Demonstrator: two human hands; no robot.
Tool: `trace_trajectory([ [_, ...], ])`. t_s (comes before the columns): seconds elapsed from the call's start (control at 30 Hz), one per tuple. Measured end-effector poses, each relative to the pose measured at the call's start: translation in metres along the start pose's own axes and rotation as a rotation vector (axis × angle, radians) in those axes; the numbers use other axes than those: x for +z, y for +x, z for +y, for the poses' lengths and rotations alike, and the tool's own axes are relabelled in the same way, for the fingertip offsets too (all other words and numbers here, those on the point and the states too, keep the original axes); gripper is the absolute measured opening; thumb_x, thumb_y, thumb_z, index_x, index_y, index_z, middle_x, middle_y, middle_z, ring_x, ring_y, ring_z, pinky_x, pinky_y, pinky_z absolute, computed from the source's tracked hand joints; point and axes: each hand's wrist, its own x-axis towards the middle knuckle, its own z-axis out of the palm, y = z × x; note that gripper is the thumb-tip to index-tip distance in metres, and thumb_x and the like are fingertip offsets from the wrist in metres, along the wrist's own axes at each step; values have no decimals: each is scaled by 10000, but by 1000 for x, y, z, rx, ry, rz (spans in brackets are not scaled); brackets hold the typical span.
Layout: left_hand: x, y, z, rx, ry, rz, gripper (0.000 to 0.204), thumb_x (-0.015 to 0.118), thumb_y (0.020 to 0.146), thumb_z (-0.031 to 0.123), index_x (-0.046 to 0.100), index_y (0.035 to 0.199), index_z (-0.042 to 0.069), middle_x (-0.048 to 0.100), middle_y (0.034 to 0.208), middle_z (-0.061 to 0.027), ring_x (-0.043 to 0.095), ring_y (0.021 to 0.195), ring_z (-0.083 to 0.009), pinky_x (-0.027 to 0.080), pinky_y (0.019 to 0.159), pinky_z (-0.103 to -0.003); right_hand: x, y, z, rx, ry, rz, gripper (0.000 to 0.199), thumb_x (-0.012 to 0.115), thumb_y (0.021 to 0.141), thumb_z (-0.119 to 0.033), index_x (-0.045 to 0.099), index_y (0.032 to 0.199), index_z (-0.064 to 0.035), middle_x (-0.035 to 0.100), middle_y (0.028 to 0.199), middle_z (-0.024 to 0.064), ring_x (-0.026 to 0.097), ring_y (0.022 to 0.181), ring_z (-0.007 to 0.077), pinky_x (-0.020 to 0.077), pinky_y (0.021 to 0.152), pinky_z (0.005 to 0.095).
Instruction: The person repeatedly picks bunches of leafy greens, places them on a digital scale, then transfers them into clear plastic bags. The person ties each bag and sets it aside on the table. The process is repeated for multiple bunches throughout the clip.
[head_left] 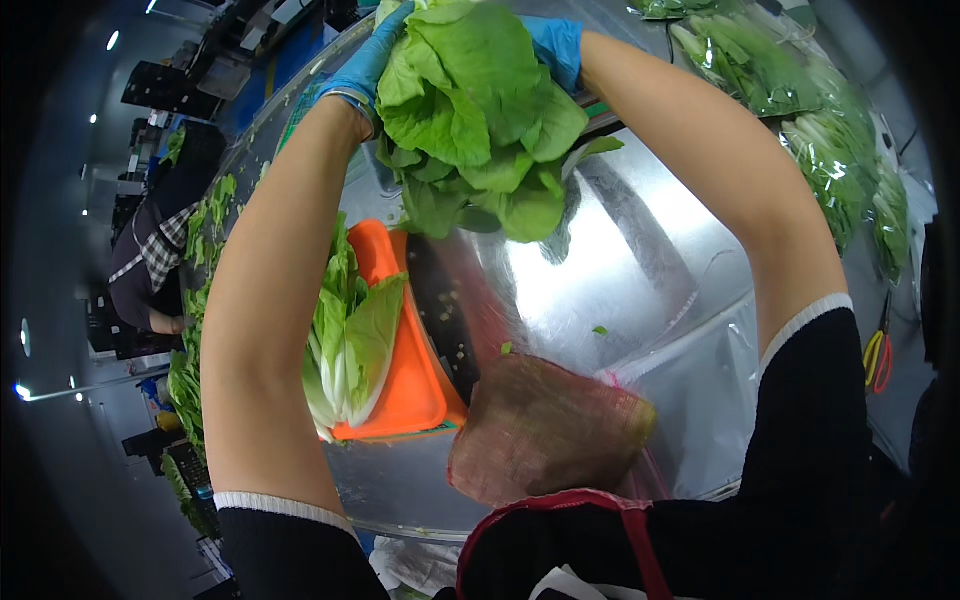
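Between my two raised, blue-gloved hands is a large bunch of leafy greens [480, 110], its broad leaves hanging toward me over the steel table. My left hand [372, 62] grips its left side, fingers laid along the leaves. On the other side, my right hand [555, 50] presses against the bunch, its fingertips hidden behind the leaves. Below my left wrist, an orange basket [420, 385] stands on the table. More greens with white stalks [350, 350] lie on its left part, partly covered by my left forearm.
A reddish-brown cloth [545, 430] lies near me, beside clear plastic bags [700, 385]. Bagged greens [830, 150] are piled at the right, above scissors [879, 355] with red and yellow handles. Loose greens [190, 380] line the left side, where another person [160, 240] stands.
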Motion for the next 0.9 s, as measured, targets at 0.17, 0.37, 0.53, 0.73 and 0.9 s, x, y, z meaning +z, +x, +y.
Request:
trace_trajectory([
  [0.17,31,-52,13,156,108,17,636,578,858,504,443,1324,93,539,1238,-94,534,1103,-212,396,941,-388,-41,-47,-17,-40,17,238,445,525,887,-351,556,1177,-16,604,1126,120,581,997,208,466,871,310],
  [0.37,60,-261,18,336,421,346,612,585,861,494,480,1280,61,581,1148,-95,580,1007,-194,456,874,-345,-49,-151,-193,-336,582,422,327,538,918,-258,591,1134,-18,634,1080,95,612,941,178,493,834,295],
  [0.53,67,-367,-10,452,532,374,595,591,864,485,510,1244,34,615,1073,-96,618,927,-178,507,818,-309,-13,-239,-313,-333,1050,264,233,550,944,-180,620,1099,-20,658,1041,74,637,894,153,516,804,282],
  [0.73,16,-519,-191,231,-245,670,681,563,864,543,451,1301,34,595,1131,-147,617,985,-227,525,862,-366,53,-284,-417,108,1367,-878,642,779,744,-395,558,1168,32,641,1090,83,599,950,125,486,835,271],
  [0.9,11,-557,-300,531,-713,778,777,505,871,592,292,1411,77,484,1308,-168,520,1159,-305,444,982,-448,156,-253,-485,-163,360,-1213,868,815,643,-480,504,1224,85,613,1137,186,582,1038,250,460,896,351],
])
